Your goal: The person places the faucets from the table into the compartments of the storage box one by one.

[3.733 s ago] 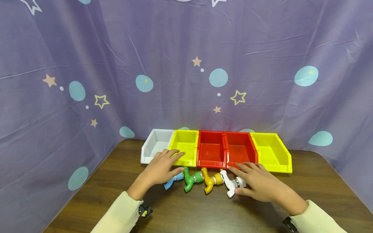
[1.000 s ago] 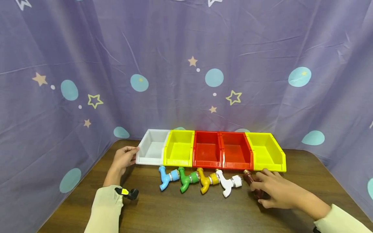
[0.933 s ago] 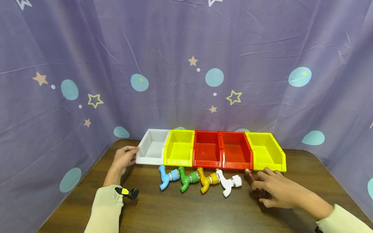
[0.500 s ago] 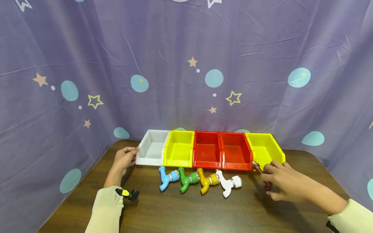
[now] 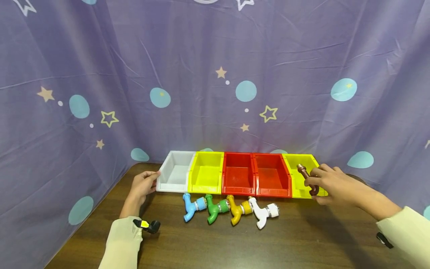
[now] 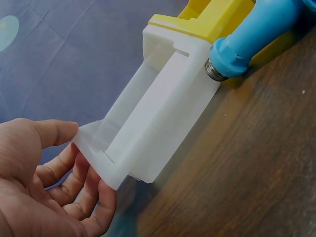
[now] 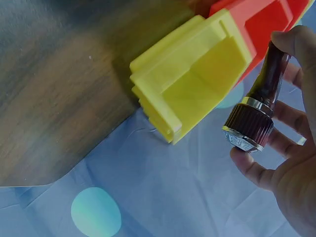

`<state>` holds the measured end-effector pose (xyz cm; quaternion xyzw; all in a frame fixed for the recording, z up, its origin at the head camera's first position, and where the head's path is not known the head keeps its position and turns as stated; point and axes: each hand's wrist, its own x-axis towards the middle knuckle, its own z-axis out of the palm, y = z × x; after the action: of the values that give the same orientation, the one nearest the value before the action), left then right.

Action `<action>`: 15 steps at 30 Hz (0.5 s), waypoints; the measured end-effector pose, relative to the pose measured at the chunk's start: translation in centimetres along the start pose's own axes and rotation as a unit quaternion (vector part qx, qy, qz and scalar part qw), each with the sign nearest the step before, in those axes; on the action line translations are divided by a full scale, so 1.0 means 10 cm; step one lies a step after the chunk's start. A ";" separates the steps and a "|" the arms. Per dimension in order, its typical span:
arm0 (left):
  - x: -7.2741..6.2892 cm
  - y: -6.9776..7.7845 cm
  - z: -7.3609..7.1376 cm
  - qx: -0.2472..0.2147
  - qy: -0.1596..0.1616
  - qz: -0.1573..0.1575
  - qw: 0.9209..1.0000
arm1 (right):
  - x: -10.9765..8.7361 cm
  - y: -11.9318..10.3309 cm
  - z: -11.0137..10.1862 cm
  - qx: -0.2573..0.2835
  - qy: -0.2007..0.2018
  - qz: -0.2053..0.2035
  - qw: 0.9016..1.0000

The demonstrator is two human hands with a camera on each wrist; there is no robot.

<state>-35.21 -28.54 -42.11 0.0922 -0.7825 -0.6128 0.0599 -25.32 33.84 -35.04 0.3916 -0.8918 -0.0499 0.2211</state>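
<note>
My right hand (image 5: 339,186) holds a dark brown tap (image 5: 304,172) by thumb and fingers, raised over the rightmost yellow bin (image 5: 299,158). In the right wrist view the tap's ribbed knob (image 7: 249,123) shows, with a silver ring. My left hand (image 5: 142,185) grips the side of the white bin (image 5: 173,185) at the far left; in the left wrist view the thumb lies at its edge and the fingers curl against the outer wall. In front of the bins lie a blue tap (image 5: 189,209), a green tap (image 5: 212,208), a yellow tap (image 5: 236,211) and a white tap (image 5: 261,212).
Between the white and right yellow bins stand another yellow bin (image 5: 205,188) and two red bins, the left red bin (image 5: 239,190) and right red bin (image 5: 274,191), all side by side. The brown wooden table (image 5: 218,246) meets a purple curtain (image 5: 201,112) behind them.
The left hand moved from near the blue tap to the white bin. The right hand took hold of the brown tap, lifted it off the table and carried it forward over the right yellow bin.
</note>
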 end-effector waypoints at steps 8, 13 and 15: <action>0.00 -0.01 0.01 -0.004 0.002 0.003 1.000 | 0.14 0.19 0.08 0.041 -0.060 0.065 0.995; -0.01 -0.01 0.01 -0.004 0.004 0.002 1.000 | 0.19 0.31 0.22 0.068 -0.055 0.057 0.995; -0.02 0.00 0.01 -0.006 0.006 0.003 1.000 | 0.19 0.37 0.29 0.071 -0.047 0.054 0.995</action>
<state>-35.05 -28.41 -42.16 0.0930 -0.7790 -0.6164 0.0668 -30.22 34.79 -35.97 0.3553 -0.9222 0.0074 0.1525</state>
